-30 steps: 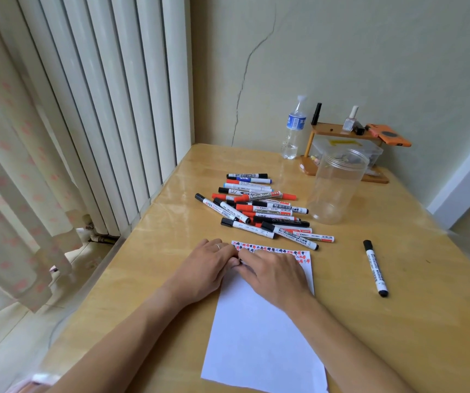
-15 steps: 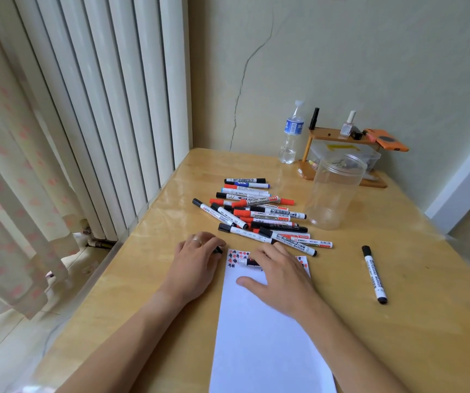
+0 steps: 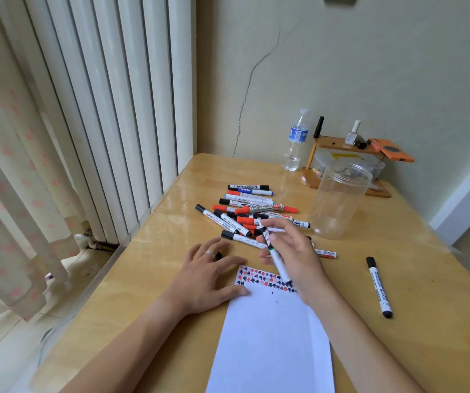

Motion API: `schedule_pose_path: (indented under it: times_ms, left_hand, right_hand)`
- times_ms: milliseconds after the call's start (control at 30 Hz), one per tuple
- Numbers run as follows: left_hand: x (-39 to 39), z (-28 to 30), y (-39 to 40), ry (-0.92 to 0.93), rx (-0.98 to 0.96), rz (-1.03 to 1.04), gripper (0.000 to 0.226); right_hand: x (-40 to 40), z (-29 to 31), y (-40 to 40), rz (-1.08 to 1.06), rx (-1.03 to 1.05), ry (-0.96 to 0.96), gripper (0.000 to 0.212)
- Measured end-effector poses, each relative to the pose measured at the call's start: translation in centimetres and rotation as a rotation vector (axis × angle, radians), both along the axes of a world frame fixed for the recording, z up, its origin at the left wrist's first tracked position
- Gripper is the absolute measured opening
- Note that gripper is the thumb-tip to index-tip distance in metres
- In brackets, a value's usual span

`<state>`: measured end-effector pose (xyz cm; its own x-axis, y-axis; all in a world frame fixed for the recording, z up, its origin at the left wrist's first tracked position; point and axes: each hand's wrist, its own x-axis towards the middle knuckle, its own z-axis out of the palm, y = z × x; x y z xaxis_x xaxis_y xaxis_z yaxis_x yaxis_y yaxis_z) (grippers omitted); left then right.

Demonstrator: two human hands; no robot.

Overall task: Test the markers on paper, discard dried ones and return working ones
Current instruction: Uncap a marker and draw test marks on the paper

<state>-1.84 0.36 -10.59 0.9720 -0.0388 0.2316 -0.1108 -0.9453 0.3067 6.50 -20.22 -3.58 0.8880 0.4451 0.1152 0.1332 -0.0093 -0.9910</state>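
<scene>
A white sheet of paper (image 3: 270,341) lies on the wooden table (image 3: 154,282), its top edge covered with red and black test marks. My right hand (image 3: 293,256) holds a white marker (image 3: 277,260) with its tip down on the marked strip. My left hand (image 3: 208,275) rests flat on the table at the paper's top left corner, with a small black cap (image 3: 218,255) under its fingers. A pile of red, black and blue markers (image 3: 251,214) lies just beyond both hands. A clear plastic jar (image 3: 338,199) stands open to the right of the pile.
A lone black marker (image 3: 379,287) lies to the right of the paper. At the back stand a water bottle (image 3: 296,140) and a small wooden shelf (image 3: 350,157) with bottles and an orange object. White vertical blinds (image 3: 109,109) border the table's left edge.
The hands have separated. My right hand lifted an uncapped marker and brought its tip down onto the paper's marked strip. My left hand moved left with the cap.
</scene>
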Motion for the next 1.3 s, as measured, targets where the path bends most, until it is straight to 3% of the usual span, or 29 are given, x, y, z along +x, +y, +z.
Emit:
schedule_pose_path:
  times_ms: [100,267,367,467,567,667,833,1067,1300]
  left_hand:
    - [-0.2,0.2,0.0,-0.038,-0.034,-0.028,0.058]
    - [-0.5,0.4,0.1,-0.039,-0.08,-0.188,0.048]
    - [-0.3,0.3,-0.1,-0.017,-0.042,-0.148,0.055]
    - [-0.4,0.4,-0.3,0.0,-0.057,-0.084,0.061]
    - [-0.4,0.5,-0.4,-0.02,-0.102,-0.07,0.057]
    - [-0.2,0.2,-0.3,-0.001,-0.051,-0.032,0.066]
    - [-0.3,0.2,-0.2,0.071,-0.033,-0.029,0.076]
    - [-0.2,0.6,0.6,0.042,-0.07,-0.029,0.08]
    - [-0.1,0.7,0.9,0.082,-0.025,-0.038,0.083]
  right_hand:
    - [-0.2,-0.2,0.7,0.015,0.206,0.274,0.032]
    - [0.6,-0.6,0.7,0.016,0.293,0.401,0.033]
    - [0.8,-0.9,0.0,0.049,0.36,0.46,0.039]
    - [0.9,-1.2,-0.3,0.057,0.307,0.407,0.035]
    - [0.6,-1.2,0.2,0.011,0.165,0.338,0.006]
    - [0.2,-1.4,1.2,-0.013,0.042,0.283,0.022]
    - [-0.7,-1.3,1.5,0.038,-0.078,0.219,0.009]
    - [-1.8,-4.1,1.2,-0.015,-0.196,0.049,0.026]
    - [-2.0,-4.5,1.8,-0.083,-0.26,0.047,0.022]
